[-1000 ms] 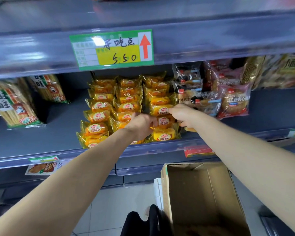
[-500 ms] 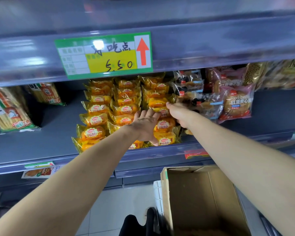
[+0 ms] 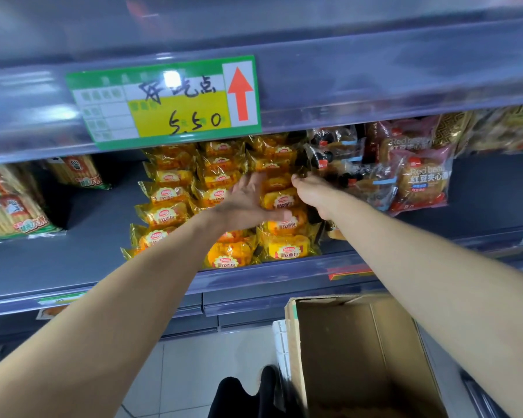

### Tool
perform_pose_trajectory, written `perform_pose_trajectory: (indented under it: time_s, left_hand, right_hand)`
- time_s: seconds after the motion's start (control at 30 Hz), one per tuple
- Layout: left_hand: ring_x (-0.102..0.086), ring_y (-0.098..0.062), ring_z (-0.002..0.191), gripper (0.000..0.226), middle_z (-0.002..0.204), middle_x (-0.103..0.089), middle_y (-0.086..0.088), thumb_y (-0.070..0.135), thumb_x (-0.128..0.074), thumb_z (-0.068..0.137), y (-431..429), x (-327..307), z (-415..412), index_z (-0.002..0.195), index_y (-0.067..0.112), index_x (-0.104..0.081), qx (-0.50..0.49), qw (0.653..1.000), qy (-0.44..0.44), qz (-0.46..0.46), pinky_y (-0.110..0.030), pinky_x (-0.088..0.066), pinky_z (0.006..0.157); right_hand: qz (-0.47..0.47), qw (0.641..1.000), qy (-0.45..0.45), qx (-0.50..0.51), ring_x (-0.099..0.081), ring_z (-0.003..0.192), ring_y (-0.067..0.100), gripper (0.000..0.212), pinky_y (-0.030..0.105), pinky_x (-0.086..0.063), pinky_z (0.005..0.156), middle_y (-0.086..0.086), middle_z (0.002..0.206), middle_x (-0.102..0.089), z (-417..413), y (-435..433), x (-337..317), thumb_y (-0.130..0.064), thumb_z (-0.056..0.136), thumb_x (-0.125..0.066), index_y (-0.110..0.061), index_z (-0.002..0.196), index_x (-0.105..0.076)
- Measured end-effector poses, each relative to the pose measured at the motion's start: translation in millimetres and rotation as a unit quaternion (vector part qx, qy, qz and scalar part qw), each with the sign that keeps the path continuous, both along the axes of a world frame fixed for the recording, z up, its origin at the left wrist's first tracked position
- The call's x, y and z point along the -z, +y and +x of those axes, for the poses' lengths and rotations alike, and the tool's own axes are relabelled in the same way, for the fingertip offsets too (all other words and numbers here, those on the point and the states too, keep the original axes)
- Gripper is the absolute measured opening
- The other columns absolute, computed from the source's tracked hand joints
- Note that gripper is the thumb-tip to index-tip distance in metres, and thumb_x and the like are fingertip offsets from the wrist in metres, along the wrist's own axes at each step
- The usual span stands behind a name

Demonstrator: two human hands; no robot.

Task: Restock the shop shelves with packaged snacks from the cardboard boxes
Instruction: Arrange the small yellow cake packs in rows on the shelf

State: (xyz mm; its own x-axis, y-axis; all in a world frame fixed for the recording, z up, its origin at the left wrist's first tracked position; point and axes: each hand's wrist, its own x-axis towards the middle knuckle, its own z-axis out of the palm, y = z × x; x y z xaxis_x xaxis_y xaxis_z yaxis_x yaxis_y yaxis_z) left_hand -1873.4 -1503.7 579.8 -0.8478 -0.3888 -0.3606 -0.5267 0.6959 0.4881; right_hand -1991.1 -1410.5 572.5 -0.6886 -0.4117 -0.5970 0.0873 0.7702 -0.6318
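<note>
The shiny yellow plastic bread packs [image 3: 280, 200] already sit in three rows on the grey metal shelf [image 3: 82, 260], so much of the job looks done. The brown cardboard box [image 3: 360, 354] below the hands looks nearly empty. The left hand [image 3: 245, 203] has a flat, spread grip, pressing the left side of the right row. The right hand [image 3: 311, 191] reaches to that row's other side; its fingers are hidden, so I cannot tell its grip.
</note>
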Motion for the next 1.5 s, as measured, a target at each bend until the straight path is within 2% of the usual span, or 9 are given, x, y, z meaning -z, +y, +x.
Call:
perform_pose_trajectory:
  time_s: [0.17,0.33,0.63,0.77,0.93,1.07,1.2,1.33,1.5]
  left_hand:
    - [-0.024,-0.030,0.142,0.073,0.159,-0.006,-0.006,0.004,-0.045,0.094,-23.0,-6.9,-23.4,0.152,0.020,-0.004,-0.072,0.996,0.052,0.028,-0.041,-0.035,0.110]
    - [-0.030,-0.032,0.139,0.078,0.159,-0.013,-0.007,-0.010,-0.041,0.087,-34.4,-4.6,-36.6,0.152,0.020,-0.011,-0.084,0.995,0.054,0.027,-0.033,-0.046,0.092]
    - [-0.008,-0.029,0.147,0.081,0.160,-0.006,-0.004,-0.012,-0.041,0.084,-44.4,7.0,-54.0,0.152,0.022,-0.012,-0.108,0.993,0.039,-0.033,-0.048,-0.033,0.112]
    - [-0.028,-0.036,0.140,0.078,0.158,-0.013,-0.007,-0.011,-0.042,0.084,-49.5,8.2,-51.3,0.150,0.023,-0.018,-0.118,0.991,0.068,0.008,-0.047,-0.041,0.105]
    - [-0.056,-0.035,0.114,0.064,0.157,-0.018,-0.009,0.004,-0.041,0.094,-47.1,14.2,-53.7,0.150,0.025,-0.018,-0.131,0.988,0.081,0.021,-0.027,-0.048,0.065]
    - [-0.051,-0.034,0.121,0.056,0.152,-0.027,-0.009,0.012,-0.044,0.095,-46.4,23.7,-55.6,0.147,0.022,-0.027,-0.117,0.988,0.101,0.005,-0.021,-0.045,0.058]
    - [-0.040,-0.029,0.132,0.058,0.154,-0.021,-0.008,0.009,-0.045,0.095,-46.0,22.4,-53.9,0.148,0.019,-0.025,-0.121,0.988,0.099,0.011,-0.018,-0.043,0.075]
    - [-0.052,-0.025,0.119,0.058,0.155,-0.021,-0.005,0.009,-0.045,0.095,-44.9,19.9,-52.6,0.147,0.022,-0.024,-0.133,0.984,0.109,0.040,-0.006,-0.038,0.043]
    - [-0.043,-0.029,0.130,0.060,0.158,-0.016,-0.005,0.010,-0.044,0.096,-45.2,21.1,-50.6,0.149,0.023,-0.021,-0.138,0.984,0.107,0.036,-0.006,-0.039,0.043]
  right_hand:
    - [-0.030,0.999,0.014,0.025,-0.029,0.138,0.033,0.057,0.045,-0.030,0.109,0.010,0.154,-0.026,-5.0,-5.2,5.5,-0.045,0.101,-0.029,-0.023,0.151,-0.013]
    - [-0.036,0.999,0.010,0.014,-0.035,0.134,0.032,0.055,0.043,-0.033,0.106,0.010,0.149,-0.033,-7.5,-6.4,6.0,-0.047,0.100,-0.028,-0.020,0.148,-0.024]
    - [0.006,0.984,0.168,-0.057,-0.055,0.110,0.026,0.049,0.029,-0.038,0.077,0.014,0.123,-0.053,-12.8,-32.7,-17.2,-0.037,0.104,-0.020,-0.006,0.134,-0.044]
    - [-0.012,0.989,0.131,-0.064,-0.050,0.123,0.026,0.048,0.029,-0.043,0.092,0.013,0.140,-0.044,-20.2,-36.0,-20.1,-0.034,0.105,-0.020,-0.004,0.138,-0.038]
    - [-0.049,0.994,0.079,-0.054,-0.033,0.138,0.028,0.054,0.035,-0.035,0.106,0.012,0.153,-0.027,-32.9,-44.8,-10.6,-0.038,0.104,-0.022,-0.011,0.150,-0.014]
    - [-0.082,0.993,0.081,-0.014,-0.029,0.139,0.029,0.051,0.036,-0.031,0.109,0.009,0.155,-0.024,-41.6,-50.4,3.6,-0.037,0.103,-0.025,-0.017,0.150,-0.020]
    - [-0.091,0.993,0.070,-0.014,-0.037,0.135,0.026,0.047,0.033,-0.034,0.105,0.007,0.150,-0.033,-42.3,-52.5,9.2,-0.034,0.104,-0.025,-0.015,0.146,-0.029]
    - [-0.102,0.993,0.053,-0.018,-0.030,0.140,0.025,0.048,0.034,-0.030,0.110,0.005,0.156,-0.023,-45.6,-50.9,8.8,-0.034,0.104,-0.025,-0.018,0.148,-0.027]
    - [-0.098,0.994,0.048,-0.013,-0.035,0.136,0.027,0.048,0.036,-0.033,0.107,0.008,0.151,-0.032,-44.8,-50.2,8.0,-0.035,0.103,-0.026,-0.014,0.146,-0.029]
